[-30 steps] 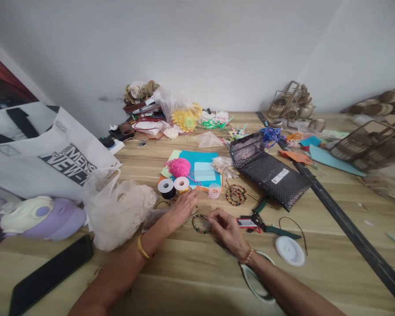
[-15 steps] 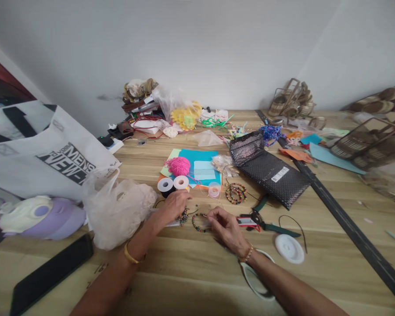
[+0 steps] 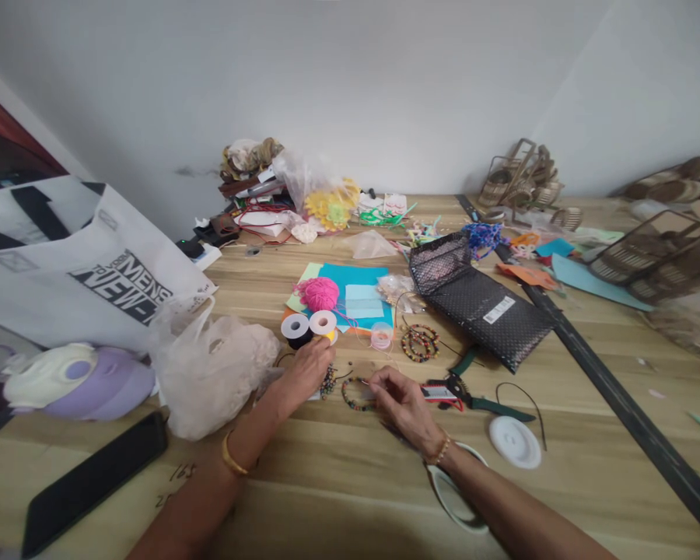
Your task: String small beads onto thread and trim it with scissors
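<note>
My right hand (image 3: 400, 400) pinches one end of a beaded string (image 3: 355, 397), which curves on the table to its left with dark and coloured beads on it. My left hand (image 3: 312, 369) reaches down with fingers drawn together beside a small heap of loose beads (image 3: 328, 381). Its fingertips are partly hidden, so I cannot make out what they hold. Just beyond it stand a black thread spool (image 3: 296, 330) and a pale spool (image 3: 323, 322). Finished-looking beaded bracelets (image 3: 420, 343) lie beyond my right hand.
Scissors (image 3: 455, 498) lie under my right forearm. Green-handled pliers (image 3: 493, 407) and a white round lid-like disc (image 3: 514, 442) are to the right. A plastic bag (image 3: 210, 373) and a phone (image 3: 96, 482) sit left. Behind are pink yarn (image 3: 320, 294) and a black bubble mailer (image 3: 484, 307).
My left hand has shifted very slightly, staying by the loose beads. The right hand keeps its pinch on the beaded string. The whole view has moved a little.
</note>
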Demonstrator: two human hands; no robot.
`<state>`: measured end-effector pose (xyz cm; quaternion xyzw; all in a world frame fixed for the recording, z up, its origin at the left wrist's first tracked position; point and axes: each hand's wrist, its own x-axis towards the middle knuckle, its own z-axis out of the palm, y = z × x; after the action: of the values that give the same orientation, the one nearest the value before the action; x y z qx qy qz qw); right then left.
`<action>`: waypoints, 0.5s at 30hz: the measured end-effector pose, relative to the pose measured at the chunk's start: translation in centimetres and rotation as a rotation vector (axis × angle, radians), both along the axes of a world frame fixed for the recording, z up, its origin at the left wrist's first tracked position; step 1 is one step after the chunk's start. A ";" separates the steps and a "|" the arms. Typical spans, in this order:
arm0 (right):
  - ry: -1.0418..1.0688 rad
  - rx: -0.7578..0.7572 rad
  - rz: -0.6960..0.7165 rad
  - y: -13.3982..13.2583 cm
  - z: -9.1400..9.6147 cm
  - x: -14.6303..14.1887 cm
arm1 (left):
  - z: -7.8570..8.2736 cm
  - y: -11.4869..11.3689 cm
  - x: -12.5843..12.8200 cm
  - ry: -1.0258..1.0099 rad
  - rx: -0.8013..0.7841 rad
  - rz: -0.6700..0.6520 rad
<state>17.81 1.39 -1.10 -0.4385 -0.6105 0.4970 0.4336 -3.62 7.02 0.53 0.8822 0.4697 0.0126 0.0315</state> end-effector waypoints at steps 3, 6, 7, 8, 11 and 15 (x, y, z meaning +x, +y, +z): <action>-0.004 0.003 -0.002 0.0 -0.1 0.0 | -0.3 0.1 -0.1 -0.013 0.006 -0.019; -0.009 -0.003 0.002 0.0 -0.1 0.0 | -0.3 0.0 0.0 -0.039 -0.014 -0.029; -0.010 -0.005 0.005 0.0 -0.1 0.0 | -0.3 0.0 0.0 -0.053 -0.030 -0.033; -0.011 -0.006 0.006 0.0 -0.1 0.0 | -0.2 0.0 0.1 -0.069 -0.048 -0.041; -0.008 -0.003 0.005 0.0 -0.1 0.0 | 0.1 -0.2 0.2 -0.108 -0.094 -0.070; -0.013 -0.009 0.004 0.1 -0.1 0.1 | 0.6 -0.4 0.1 -0.165 -0.128 -0.081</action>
<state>17.88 1.47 -1.17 -0.4424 -0.6118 0.4978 0.4269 -3.56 6.64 1.08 0.8926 0.4292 0.0537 0.1269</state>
